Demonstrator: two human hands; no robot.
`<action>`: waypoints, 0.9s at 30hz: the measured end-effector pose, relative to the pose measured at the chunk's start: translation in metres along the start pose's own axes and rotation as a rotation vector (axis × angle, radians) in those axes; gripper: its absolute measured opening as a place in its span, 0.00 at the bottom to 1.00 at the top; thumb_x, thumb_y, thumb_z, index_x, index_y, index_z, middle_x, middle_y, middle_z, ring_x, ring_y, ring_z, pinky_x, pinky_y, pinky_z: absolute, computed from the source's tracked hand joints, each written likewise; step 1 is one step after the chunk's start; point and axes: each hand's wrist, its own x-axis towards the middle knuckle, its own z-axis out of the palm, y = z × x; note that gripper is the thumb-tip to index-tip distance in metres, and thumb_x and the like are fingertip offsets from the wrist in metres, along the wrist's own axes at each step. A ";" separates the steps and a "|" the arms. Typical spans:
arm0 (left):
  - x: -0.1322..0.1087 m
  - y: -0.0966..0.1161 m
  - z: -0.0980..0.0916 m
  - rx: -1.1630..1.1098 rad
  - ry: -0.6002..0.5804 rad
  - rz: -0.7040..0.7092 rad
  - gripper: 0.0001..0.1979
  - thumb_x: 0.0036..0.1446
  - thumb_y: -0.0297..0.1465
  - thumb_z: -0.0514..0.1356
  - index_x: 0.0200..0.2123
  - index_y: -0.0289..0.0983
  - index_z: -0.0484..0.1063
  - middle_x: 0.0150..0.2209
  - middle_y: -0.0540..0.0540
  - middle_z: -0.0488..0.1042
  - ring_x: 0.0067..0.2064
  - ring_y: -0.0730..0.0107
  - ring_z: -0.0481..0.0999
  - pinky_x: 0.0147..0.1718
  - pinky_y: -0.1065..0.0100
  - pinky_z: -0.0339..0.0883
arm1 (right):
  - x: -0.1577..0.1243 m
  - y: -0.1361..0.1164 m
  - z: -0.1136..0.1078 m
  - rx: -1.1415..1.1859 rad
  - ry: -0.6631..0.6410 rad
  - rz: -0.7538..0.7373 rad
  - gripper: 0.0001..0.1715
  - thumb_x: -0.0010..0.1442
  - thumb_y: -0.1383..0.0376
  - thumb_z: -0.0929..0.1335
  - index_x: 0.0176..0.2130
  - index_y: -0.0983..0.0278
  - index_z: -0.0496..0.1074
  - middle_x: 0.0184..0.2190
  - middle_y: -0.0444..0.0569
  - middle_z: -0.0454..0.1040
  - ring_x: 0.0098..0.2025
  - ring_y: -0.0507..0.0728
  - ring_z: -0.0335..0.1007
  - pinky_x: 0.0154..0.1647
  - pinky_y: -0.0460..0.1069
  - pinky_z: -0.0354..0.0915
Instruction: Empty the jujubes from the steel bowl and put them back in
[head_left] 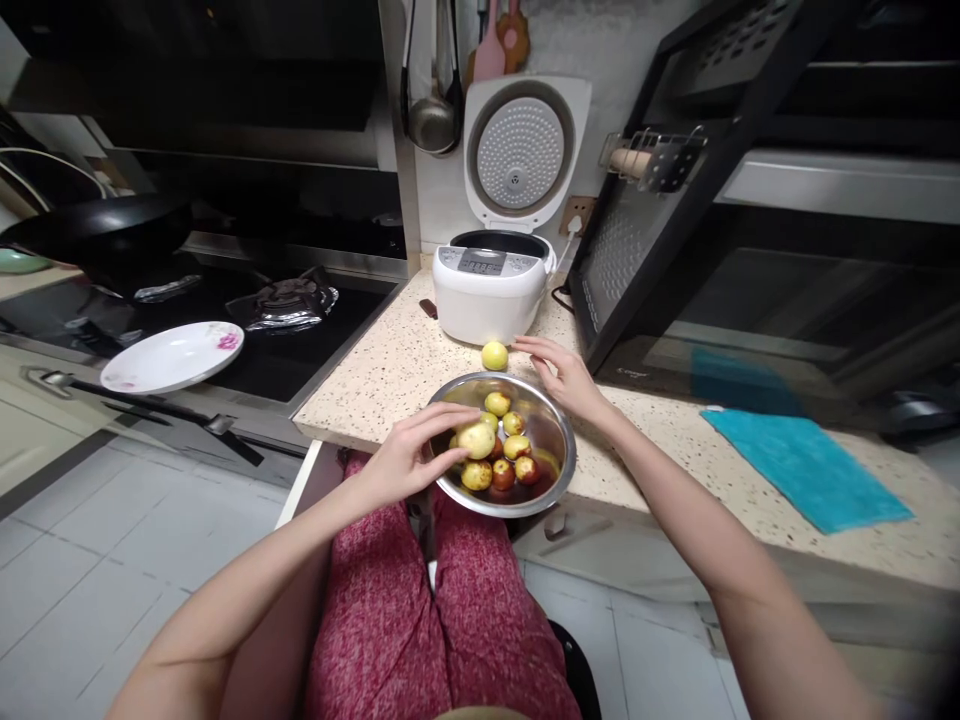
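My left hand (pixel 409 450) holds a pale green jujube (pixel 476 440) between thumb and fingers, over the left side of a steel bowl (pixel 564 470). Several jujubes, some green and some partly brown-red, lie in the bowl, including a dark red one (pixel 503 475). A single yellow-green jujube (pixel 494 355) sits on the counter behind the bowl, in front of the rice cooker. Just right of it is my right hand (pixel 562 375), its fingers stretched out and apart, with nothing seen in them.
A white rice cooker (pixel 487 300) stands behind with its lid up. To the right are a dark oven (pixel 787 290) and a blue cloth (pixel 810 470). On the left, a white plate (pixel 172 358) rests at the stove's edge, near a black wok (pixel 105 225). An open drawer (pixel 300 485) shows below.
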 end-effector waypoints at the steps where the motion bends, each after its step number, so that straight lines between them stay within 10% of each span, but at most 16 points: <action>1: 0.000 -0.001 0.001 0.000 0.025 0.011 0.20 0.66 0.32 0.61 0.60 0.41 0.70 0.57 0.41 0.74 0.58 0.59 0.75 0.59 0.50 0.70 | 0.000 0.006 0.000 -0.026 -0.018 -0.012 0.23 0.70 0.68 0.59 0.58 0.58 0.74 0.61 0.52 0.72 0.63 0.60 0.68 0.68 0.62 0.61; 9: -0.003 -0.020 0.005 0.135 -0.010 0.289 0.20 0.71 0.29 0.48 0.63 0.37 0.66 0.59 0.37 0.72 0.61 0.57 0.72 0.58 0.50 0.70 | 0.003 0.024 0.014 -0.176 -0.299 -0.109 0.29 0.72 0.66 0.58 0.69 0.50 0.58 0.71 0.45 0.57 0.74 0.59 0.48 0.72 0.63 0.52; 27: -0.008 -0.058 0.005 0.164 -0.030 0.428 0.32 0.73 0.47 0.35 0.67 0.36 0.62 0.63 0.35 0.69 0.65 0.53 0.68 0.60 0.50 0.65 | -0.002 0.034 0.013 -0.057 -0.084 0.052 0.22 0.62 0.58 0.70 0.54 0.61 0.67 0.50 0.55 0.68 0.51 0.64 0.69 0.51 0.57 0.70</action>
